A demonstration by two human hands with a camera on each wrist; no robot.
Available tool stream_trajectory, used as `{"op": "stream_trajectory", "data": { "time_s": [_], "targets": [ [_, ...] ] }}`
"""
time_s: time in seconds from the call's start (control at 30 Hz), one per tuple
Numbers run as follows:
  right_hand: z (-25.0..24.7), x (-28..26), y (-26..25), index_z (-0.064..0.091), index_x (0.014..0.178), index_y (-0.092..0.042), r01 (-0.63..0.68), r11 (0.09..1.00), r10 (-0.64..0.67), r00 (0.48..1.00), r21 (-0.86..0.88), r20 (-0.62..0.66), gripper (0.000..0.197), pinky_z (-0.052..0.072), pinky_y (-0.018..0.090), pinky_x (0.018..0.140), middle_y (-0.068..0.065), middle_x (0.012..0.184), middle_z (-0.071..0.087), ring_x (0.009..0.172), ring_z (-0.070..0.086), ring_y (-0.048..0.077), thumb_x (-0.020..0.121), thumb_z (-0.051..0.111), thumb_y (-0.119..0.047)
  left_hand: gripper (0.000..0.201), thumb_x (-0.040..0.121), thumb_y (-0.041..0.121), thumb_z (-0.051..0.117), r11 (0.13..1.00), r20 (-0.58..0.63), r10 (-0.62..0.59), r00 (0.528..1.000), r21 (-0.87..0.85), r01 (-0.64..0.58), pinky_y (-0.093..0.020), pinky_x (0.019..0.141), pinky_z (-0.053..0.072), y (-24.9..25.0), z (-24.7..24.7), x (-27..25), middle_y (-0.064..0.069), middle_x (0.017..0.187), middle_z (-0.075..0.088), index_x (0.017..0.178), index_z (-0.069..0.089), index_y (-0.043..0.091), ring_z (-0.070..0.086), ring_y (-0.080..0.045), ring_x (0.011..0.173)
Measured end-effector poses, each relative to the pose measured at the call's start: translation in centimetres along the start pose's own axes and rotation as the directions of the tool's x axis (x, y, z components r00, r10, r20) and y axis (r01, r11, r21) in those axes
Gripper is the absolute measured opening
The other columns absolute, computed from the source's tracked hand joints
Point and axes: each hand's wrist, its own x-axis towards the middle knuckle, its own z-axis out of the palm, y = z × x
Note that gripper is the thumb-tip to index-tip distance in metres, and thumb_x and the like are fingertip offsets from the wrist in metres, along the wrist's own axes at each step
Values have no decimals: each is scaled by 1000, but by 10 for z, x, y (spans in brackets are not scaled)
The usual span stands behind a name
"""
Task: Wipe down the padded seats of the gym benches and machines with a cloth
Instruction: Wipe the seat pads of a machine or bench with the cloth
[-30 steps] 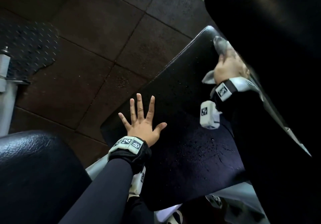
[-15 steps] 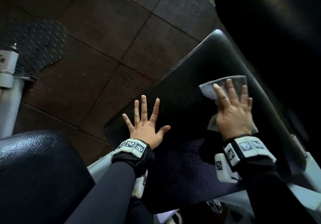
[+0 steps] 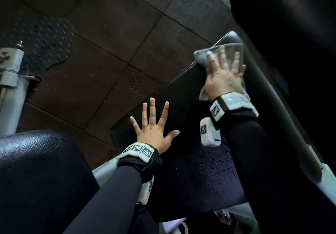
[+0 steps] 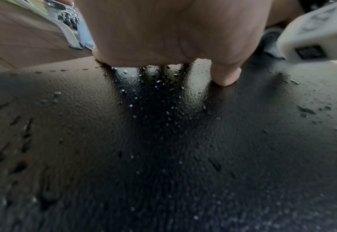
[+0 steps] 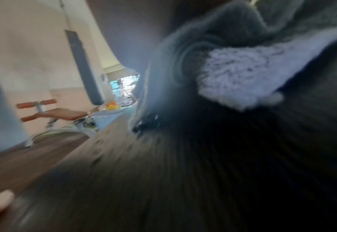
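Observation:
A black padded seat (image 3: 181, 170) slopes away from me, speckled with water drops (image 4: 163, 109). My left hand (image 3: 154, 124) lies flat on its near left part, fingers spread straight. My right hand (image 3: 225, 74) presses a grey cloth (image 3: 203, 55) flat against the seat's far end, fingers straight and blurred by motion. In the right wrist view the cloth (image 5: 243, 75) bunches against the dark pad. In the left wrist view the palm (image 4: 163, 31) and thumb rest on the wet vinyl.
A black backrest pad (image 3: 291, 34) rises at the right. Another black pad (image 3: 36, 179) sits at the lower left, with a white machine post (image 3: 11, 88) behind it. Dark rubber floor tiles (image 3: 109, 43) surround the seat. A brown bench (image 5: 60, 114) and a hanging punch bag (image 5: 84, 67) stand further off.
My right hand slid the cloth down the seat toward me, then back up to the far end. The left hand has stayed flat in place.

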Motion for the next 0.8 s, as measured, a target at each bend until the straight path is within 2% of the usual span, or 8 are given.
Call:
{"op": "stream_trajectory", "data": {
  "time_s": [0.1, 0.17, 0.23, 0.33, 0.5, 0.6, 0.7, 0.8],
  "targets": [
    [20, -37, 3, 20, 145, -45, 173, 985, -173, 985, -19, -15, 51, -8, 45, 115, -14, 157, 2, 145, -8, 24, 98, 36, -31, 91, 87, 69, 37, 1000, -9, 1, 1000, -9, -1, -65, 107, -18, 0, 0, 0, 6, 138, -55, 134, -38, 47, -47, -20, 131],
    [27, -64, 19, 23, 144, -44, 201, 980, -201, 980, 2, -18, 54, -4, 45, 115, -14, 157, 7, 145, -4, 25, 96, 39, -25, 91, 87, 70, 36, 1000, -9, 6, 1000, -11, -6, -65, 107, -18, -1, 0, 0, 6, 138, -55, 133, -38, 48, -47, -20, 131],
    [28, -78, 42, 28, 143, -43, 147, 989, -147, 989, -10, -33, 56, 3, 48, 115, -11, 156, 14, 145, 4, 27, 91, 37, -25, 91, 87, 70, 37, 1000, -7, 5, 1000, -8, -5, -64, 107, -19, -1, 0, 0, 6, 138, -55, 132, -39, 48, -46, -20, 131],
    [12, -71, 69, 27, 145, -40, -15, 1000, 15, 998, -3, -55, 62, 8, 51, 113, -5, 157, 16, 143, 10, 33, 84, 33, -30, 91, 87, 70, 36, 1000, -9, 1, 1000, -4, -1, -64, 107, -19, -2, 1, 0, 6, 138, -55, 130, -41, 49, -46, -20, 131],
    [-29, -29, 50, 17, 147, -43, -199, 967, 203, 979, 161, -11, 52, 19, 39, 105, -7, 155, 21, 134, 28, 29, 100, 32, -28, 91, 87, 70, 36, 1000, -14, 11, 1000, -10, -11, -64, 107, -19, -3, 2, 1, 7, 137, -56, 133, -39, 48, -47, -20, 130],
    [-30, -7, 31, 14, 147, -43, -152, 977, 156, 988, 148, -13, 51, 14, 37, 109, -7, 157, 13, 139, 20, 27, 101, 30, -30, 91, 86, 70, 37, 1000, -17, 14, 1000, -15, -14, -63, 106, -20, -3, 2, 1, 8, 137, -56, 133, -38, 49, -47, -19, 130],
    [-16, 1, 20, 13, 147, -44, -39, 997, 38, 999, 69, 19, 52, 4, 47, 114, -10, 158, -1, 143, 4, 32, 100, 32, -34, 90, 86, 71, 36, 1000, -20, 13, 1000, -6, -13, -63, 106, -20, -3, 2, 2, 8, 136, -57, 131, -40, 50, -48, -18, 130],
    [-1, -12, 16, 17, 146, -45, 105, 994, -104, 994, 17, -10, 50, -4, 51, 113, -12, 158, 0, 145, -6, 29, 99, 34, -37, 91, 86, 71, 36, 1000, -32, 8, 999, 0, -8, -64, 107, -19, -4, 3, 3, 9, 137, -56, 128, -41, 51, -47, -18, 130]
  ]
}}
